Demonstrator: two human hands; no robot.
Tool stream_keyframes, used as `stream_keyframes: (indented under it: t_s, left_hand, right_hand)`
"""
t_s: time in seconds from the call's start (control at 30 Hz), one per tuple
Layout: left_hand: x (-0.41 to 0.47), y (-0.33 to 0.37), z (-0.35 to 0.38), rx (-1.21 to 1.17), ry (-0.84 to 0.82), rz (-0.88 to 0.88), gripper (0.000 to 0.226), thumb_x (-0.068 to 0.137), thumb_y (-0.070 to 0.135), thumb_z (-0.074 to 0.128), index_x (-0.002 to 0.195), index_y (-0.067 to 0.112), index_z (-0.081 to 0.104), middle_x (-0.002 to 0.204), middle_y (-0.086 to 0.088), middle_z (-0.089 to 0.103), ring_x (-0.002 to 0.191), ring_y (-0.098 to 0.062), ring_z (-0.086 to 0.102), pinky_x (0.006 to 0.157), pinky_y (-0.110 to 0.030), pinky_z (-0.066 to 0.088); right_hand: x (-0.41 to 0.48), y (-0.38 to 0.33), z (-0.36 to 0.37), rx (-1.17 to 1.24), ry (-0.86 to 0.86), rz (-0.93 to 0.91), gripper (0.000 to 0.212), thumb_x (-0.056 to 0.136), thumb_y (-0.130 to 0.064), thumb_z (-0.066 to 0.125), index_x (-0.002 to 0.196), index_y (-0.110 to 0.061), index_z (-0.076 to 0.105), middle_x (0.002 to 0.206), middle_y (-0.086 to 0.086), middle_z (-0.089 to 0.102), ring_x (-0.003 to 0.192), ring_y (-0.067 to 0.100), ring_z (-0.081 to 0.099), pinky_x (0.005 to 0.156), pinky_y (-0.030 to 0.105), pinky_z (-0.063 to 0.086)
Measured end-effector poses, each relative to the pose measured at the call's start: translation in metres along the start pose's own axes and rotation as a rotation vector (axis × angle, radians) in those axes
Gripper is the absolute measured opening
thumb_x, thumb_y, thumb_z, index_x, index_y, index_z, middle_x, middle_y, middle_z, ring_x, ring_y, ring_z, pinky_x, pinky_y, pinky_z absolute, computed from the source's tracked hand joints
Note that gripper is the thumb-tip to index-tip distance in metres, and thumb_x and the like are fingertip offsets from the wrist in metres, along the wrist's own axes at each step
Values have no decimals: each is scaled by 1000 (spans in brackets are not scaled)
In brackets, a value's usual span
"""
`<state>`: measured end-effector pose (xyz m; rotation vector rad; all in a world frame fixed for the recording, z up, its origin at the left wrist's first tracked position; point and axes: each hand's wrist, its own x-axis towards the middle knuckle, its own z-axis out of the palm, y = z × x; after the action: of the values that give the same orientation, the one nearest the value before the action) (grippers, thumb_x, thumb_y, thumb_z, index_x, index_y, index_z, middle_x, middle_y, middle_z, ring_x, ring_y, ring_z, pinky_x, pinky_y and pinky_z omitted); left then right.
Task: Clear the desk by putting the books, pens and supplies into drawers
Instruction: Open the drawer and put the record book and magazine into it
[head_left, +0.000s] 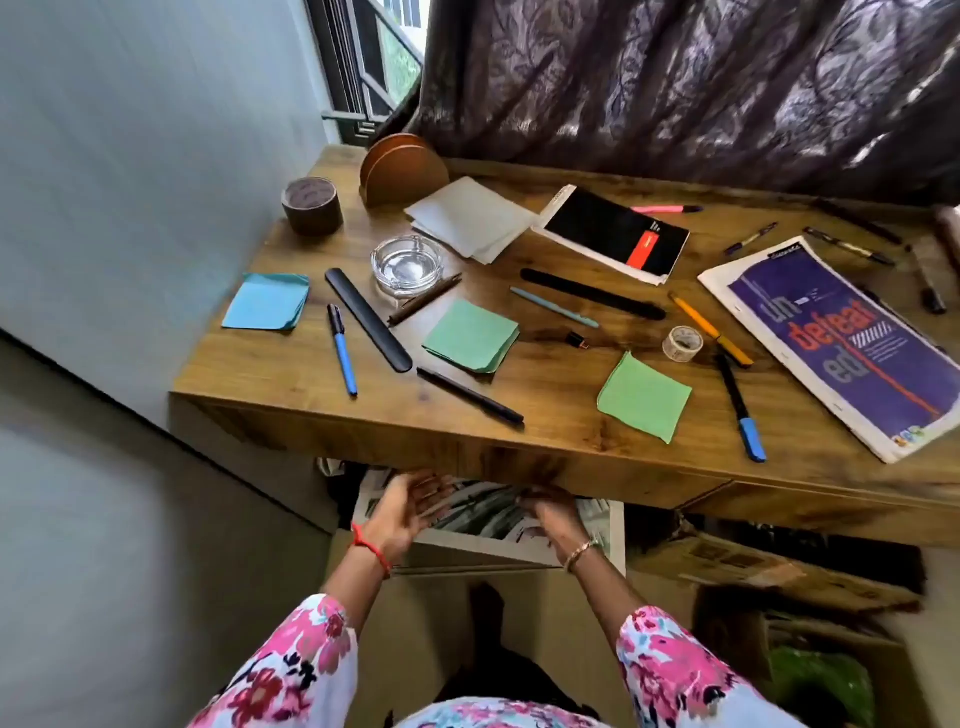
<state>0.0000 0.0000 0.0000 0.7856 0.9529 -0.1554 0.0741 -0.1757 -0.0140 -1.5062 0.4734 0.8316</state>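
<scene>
- The left hand (410, 512) is at the lower centre of the frame, just below the desk's front edge. Its palm is turned inward and its fingers are spread wide, holding nothing.
- The right hand (551, 512) is just to the right of it, knuckles up. Its fingertips are tucked under the edge of the desk (561, 374) and blurred, so I cannot tell whether it grips anything.
- The white drawer (488, 552) stands pulled out beneath the desk, with printed papers (488, 512) lying in it between the two hands.
- On the desk top, left of centre, lie a blue pen (343, 348), a black pen (470, 395) and a blue note pad (267, 301).
- At the right of the frame lies a purple magazine (836, 343), with a black notebook (615, 234) above centre.
</scene>
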Motion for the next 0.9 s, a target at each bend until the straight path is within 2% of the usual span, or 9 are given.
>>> stream_keyframes:
  t_s: [0.13, 0.2, 0.3, 0.4, 0.53, 0.7, 0.77, 0.83, 0.9]
  left_hand:
    - [16, 3, 2, -44, 53, -129, 19, 96, 16, 40, 85, 9, 54, 109, -16, 57, 88, -28, 56, 89, -44, 41]
    - [29, 6, 6, -82, 93, -163, 21, 95, 14, 39, 78, 9, 51, 93, -16, 56, 81, -27, 53, 83, -42, 42]
    - [40, 9, 11, -137, 146, -191, 25, 93, 12, 37, 70, 10, 47, 80, -10, 49, 76, -26, 49, 86, -41, 41]
    - [48, 5, 12, -272, 164, -169, 23, 91, 7, 33, 72, 11, 46, 82, -10, 57, 83, -26, 53, 90, -41, 40]
    - [45, 2, 14, -318, 140, -135, 25, 89, 4, 32, 70, 13, 45, 55, -6, 68, 79, -23, 55, 92, -36, 35]
    - [30, 1, 6, -286, 115, -117, 26, 91, 0, 34, 72, 9, 50, 62, -12, 67, 58, -23, 66, 71, -32, 42]
    - [22, -5, 2, -293, 104, -124, 26, 92, 1, 34, 72, 8, 49, 74, -13, 62, 68, -25, 61, 70, -30, 41]
    - [12, -12, -2, -244, 98, -121, 24, 93, 4, 34, 74, 8, 48, 82, -11, 54, 76, -25, 53, 71, -30, 40]
    - [1, -19, -7, -114, 92, -113, 23, 95, 8, 36, 76, 10, 50, 85, -12, 55, 81, -26, 52, 70, -30, 40]
  right_hand:
    - [23, 3, -13, 191, 3, 255, 19, 88, 1, 49, 72, -6, 54, 74, 10, 52, 66, 24, 50, 45, 27, 51]
    - [32, -2, -18, 284, -9, 306, 21, 89, 5, 46, 71, -5, 51, 74, 11, 51, 69, 26, 51, 55, 33, 54]
    - [41, -4, -20, 448, -5, 312, 26, 88, 10, 42, 68, -5, 49, 73, 13, 57, 73, 25, 52, 88, 40, 45]
    - [46, 4, -17, 556, -6, 287, 29, 87, 13, 40, 66, -6, 49, 54, 10, 65, 74, 24, 54, 76, 35, 47]
    - [46, 9, -14, 600, 7, 268, 26, 87, 12, 39, 69, -4, 50, 74, 14, 58, 76, 27, 57, 71, 36, 50]
    - [37, 14, -13, 601, 47, 257, 25, 90, 8, 37, 71, -4, 47, 79, 16, 52, 70, 26, 59, 53, 32, 56]
    - [25, 18, -9, 612, 66, 249, 24, 91, 6, 36, 72, -4, 47, 78, 15, 51, 69, 26, 58, 48, 28, 55]
    - [11, 25, -6, 566, 83, 232, 24, 91, 6, 36, 73, -4, 48, 75, 14, 54, 68, 27, 56, 58, 28, 56]
    - [-8, 29, -3, 314, 93, 188, 23, 89, 6, 41, 73, -4, 53, 69, 13, 60, 64, 26, 59, 62, 29, 51]
